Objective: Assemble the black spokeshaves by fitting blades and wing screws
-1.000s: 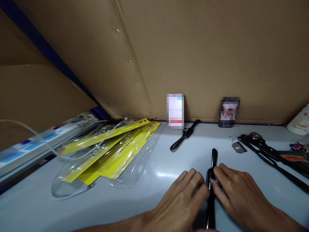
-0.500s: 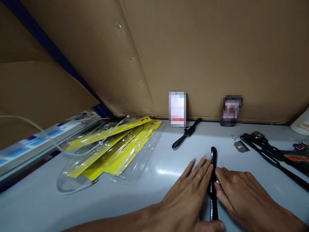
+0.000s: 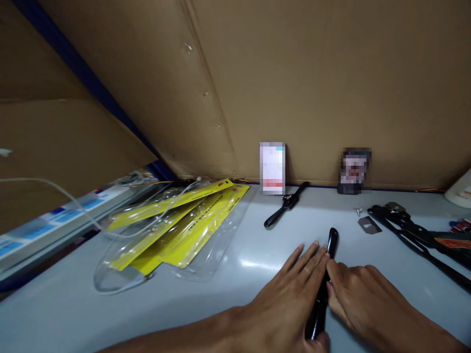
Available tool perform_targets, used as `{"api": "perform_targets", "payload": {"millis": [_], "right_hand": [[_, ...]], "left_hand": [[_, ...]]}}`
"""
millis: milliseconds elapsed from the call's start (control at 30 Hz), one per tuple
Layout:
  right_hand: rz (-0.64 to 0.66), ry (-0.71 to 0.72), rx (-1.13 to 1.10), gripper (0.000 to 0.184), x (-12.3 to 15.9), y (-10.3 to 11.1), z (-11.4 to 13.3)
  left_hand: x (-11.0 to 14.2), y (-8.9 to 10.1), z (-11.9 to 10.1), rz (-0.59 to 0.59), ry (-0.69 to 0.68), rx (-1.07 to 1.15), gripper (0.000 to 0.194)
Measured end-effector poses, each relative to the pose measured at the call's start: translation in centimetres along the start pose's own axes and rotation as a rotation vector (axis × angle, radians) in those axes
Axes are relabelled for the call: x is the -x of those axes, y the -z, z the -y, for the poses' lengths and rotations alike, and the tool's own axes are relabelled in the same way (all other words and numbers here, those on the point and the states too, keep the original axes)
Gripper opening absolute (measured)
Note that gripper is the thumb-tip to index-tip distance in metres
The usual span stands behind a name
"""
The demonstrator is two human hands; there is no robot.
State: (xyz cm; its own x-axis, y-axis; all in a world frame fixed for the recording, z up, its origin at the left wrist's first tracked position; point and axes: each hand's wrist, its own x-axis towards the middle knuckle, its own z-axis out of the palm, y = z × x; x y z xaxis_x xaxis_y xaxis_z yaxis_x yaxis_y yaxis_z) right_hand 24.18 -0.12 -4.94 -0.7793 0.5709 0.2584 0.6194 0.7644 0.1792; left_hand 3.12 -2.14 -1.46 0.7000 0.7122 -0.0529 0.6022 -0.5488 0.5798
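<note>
A black spokeshave (image 3: 332,241) stands on edge or tilted under my hands, its far handle pointing away from me. My left hand (image 3: 292,289) lies along its left side, fingers stretched forward and thumb by the near handle, bracing it. From the right, my right hand (image 3: 362,289) presses a closed thumb and forefinger against the tool's middle. What is between those fingertips is hidden. Another black spokeshave (image 3: 287,205) lies farther back. Near the right hand are a small silver wing screw (image 3: 357,212) and a flat metal blade (image 3: 369,225) with a keyhole slot.
More black spokeshaves (image 3: 423,240) lie in a pile at the right, beside a white container (image 3: 459,189). Yellow-carded plastic packages (image 3: 184,230) and a white cable (image 3: 121,235) occupy the left. Two blurred screens (image 3: 272,167) lean against the cardboard wall (image 3: 312,73).
The spokeshave has turned slightly clockwise, its far end going right and its near end left. My right fingers have closed in against it, covering a shiny bit that showed before.
</note>
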Motion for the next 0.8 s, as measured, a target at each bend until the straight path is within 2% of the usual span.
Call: {"api": "perform_targets", "payload": {"millis": [100,167,233,300,400,500,600,700,800], "right_hand": [[0.000,0.013,-0.050,0.022,-0.4,0.8,0.0],[0.023,0.010,-0.094,0.021,-0.5,1.3,0.0],[0.035,0.019,-0.103,0.021,-0.4,1.7,-0.2],[0.029,0.061,-0.091,0.027,-0.1,1.7,-0.6],[-0.033,0.072,-0.079,0.040,0.5,1.6,-1.2],[-0.090,0.019,-0.167,0.047,0.5,1.5,-1.7],[-0.100,-0.028,-0.326,0.034,0.2,1.8,-1.6],[-0.202,-0.028,-0.344,0.021,-0.2,1.9,-1.0],[-0.310,-0.029,-0.280,0.018,-0.5,1.8,-0.3]], "left_hand": [[0.3,-0.2,0.4,-0.023,-0.027,0.014,0.120],[0.4,0.0,0.6,0.006,-0.043,0.017,0.125],[0.5,0.6,1.1,0.047,-0.076,0.022,0.122],[0.4,1.2,1.7,0.036,-0.130,0.016,0.116],[-0.1,1.9,3.0,-0.144,-0.182,-0.040,0.101],[-0.7,2.1,4.0,-0.296,-0.137,-0.093,0.067],[-1.0,1.9,4.2,-0.344,-0.118,-0.133,0.037],[-0.9,1.7,4.0,-0.358,-0.124,-0.169,0.031],[-0.7,1.5,3.9,-0.327,-0.155,-0.195,0.028]]}}
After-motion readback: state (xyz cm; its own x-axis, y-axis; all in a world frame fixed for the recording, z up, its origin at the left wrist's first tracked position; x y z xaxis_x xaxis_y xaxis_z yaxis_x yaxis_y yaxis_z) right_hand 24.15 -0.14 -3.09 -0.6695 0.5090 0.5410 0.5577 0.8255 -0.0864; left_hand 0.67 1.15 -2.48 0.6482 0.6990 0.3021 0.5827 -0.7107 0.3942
